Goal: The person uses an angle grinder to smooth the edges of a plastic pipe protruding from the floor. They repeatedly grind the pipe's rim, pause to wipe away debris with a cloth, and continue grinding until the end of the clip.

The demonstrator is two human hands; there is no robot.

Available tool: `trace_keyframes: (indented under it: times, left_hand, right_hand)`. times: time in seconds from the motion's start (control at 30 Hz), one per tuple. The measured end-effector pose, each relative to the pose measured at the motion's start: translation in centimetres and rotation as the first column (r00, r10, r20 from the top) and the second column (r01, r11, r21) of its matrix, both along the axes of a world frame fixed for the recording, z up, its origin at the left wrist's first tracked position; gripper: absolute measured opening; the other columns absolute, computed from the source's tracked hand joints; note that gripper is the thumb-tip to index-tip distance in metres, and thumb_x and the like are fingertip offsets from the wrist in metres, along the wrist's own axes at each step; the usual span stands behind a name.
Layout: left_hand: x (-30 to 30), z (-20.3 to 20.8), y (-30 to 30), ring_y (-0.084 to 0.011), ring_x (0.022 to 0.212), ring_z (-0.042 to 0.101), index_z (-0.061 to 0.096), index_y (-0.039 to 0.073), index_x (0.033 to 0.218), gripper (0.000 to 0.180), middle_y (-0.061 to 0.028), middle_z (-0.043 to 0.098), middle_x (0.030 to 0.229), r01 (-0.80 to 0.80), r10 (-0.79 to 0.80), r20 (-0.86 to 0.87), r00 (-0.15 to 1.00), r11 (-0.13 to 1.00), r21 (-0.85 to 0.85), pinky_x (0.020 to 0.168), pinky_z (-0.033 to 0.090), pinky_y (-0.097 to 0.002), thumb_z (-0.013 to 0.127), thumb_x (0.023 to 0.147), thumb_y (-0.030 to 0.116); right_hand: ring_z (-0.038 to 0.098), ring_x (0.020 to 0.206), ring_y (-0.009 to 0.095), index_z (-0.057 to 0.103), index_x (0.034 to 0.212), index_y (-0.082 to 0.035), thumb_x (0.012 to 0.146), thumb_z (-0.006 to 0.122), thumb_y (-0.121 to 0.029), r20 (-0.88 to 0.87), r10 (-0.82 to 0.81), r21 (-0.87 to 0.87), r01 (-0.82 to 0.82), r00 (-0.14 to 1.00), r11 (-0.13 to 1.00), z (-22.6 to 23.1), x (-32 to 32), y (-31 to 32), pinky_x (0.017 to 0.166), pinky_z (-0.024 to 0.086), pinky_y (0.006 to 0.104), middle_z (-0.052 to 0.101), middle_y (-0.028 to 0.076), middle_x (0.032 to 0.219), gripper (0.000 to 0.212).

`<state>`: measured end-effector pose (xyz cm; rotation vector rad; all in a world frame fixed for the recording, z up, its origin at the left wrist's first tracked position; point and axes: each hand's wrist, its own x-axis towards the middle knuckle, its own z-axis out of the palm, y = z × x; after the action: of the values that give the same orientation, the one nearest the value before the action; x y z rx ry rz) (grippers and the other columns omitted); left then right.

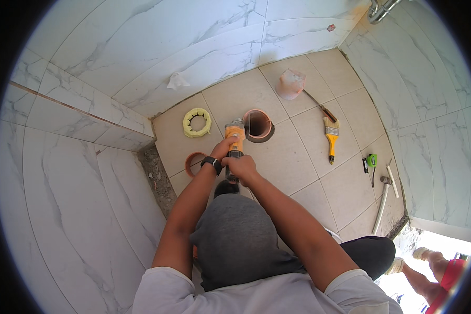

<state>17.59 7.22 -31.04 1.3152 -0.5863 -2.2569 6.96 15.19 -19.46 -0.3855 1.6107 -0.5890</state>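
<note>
Both my hands hold an orange and black angle grinder [235, 133], its head down by the floor. My left hand [224, 148], with a black watch on its wrist, is closed round the orange body. Behind it, my right hand [242, 169] wraps the darker rear part. The grinder's head is right beside the left rim of an orange-brown pipe [270, 129] set into the tiled floor. Its disc is a blur over that rim, so I cannot tell whether it touches. The floor round the pipe's lower right edge is broken. Left of my forearm lies an orange-brown pipe ring [188, 164].
A yellow ring [187, 124] lies left. Rightward are a pinkish container [291, 85], a thin-shafted tool [327, 113], a yellow-handled paintbrush [331, 139], a green tape measure [372, 160] and a hammer [383, 204]. Marbled walls [193, 42] enclose the floor. Another person's legs [421, 277] show lower right.
</note>
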Motion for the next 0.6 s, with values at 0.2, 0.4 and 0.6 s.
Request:
trace_keyframes:
  times: [0.2, 0.4, 0.6]
  left_hand:
    - [-0.2, -0.2, -0.7, -0.0187, 0.075, 0.065, 0.062, 0.005, 0.116, 0.041, -0.0064, 0.066, 0.092, 0.011, -0.011, 0.006, 1.0, 1.0, -0.004, 0.068, 0.053, -0.0332, 0.073, 0.091, 0.036]
    - [-0.5, -0.6, -2.0, -0.0184, 0.073, 0.065, 0.062, 0.007, 0.115, 0.037, -0.0055, 0.067, 0.09, 0.048, -0.048, -0.005, 0.999, 0.999, 0.003, 0.067, 0.053, -0.0331, 0.072, 0.091, 0.035]
    - [-0.8, 0.7, -2.6, -0.019, 0.073, 0.065, 0.062, 0.009, 0.114, 0.034, -0.0054, 0.066, 0.09, 0.044, -0.044, 0.013, 0.999, 0.999, 0.024, 0.067, 0.054, -0.0333, 0.071, 0.092, 0.032]
  right_hand:
    - [0.067, 0.069, 0.027, 0.065, 0.096, 0.009, 0.071, 0.081, -0.016, 0.065, -0.013, 0.031, 0.011, 0.998, 0.999, -0.4, -0.3, -0.9, 0.052, 0.058, 0.0444, 0.064, 0.013, 0.087, 0.038]
    - [0.066, 0.069, 0.027, 0.065, 0.102, 0.006, 0.074, 0.08, -0.017, 0.128, 0.005, 0.036, -0.01, 0.992, 0.999, -0.5, -0.9, -2.0, 0.054, 0.058, 0.0457, 0.064, 0.013, 0.089, 0.039]
    - [0.066, 0.073, 0.025, 0.065, 0.104, 0.002, 0.077, 0.08, -0.017, 0.206, -0.028, 0.034, 0.021, 0.978, 0.999, 0.7, -1.2, -2.6, 0.059, 0.059, 0.0467, 0.064, 0.011, 0.089, 0.036]
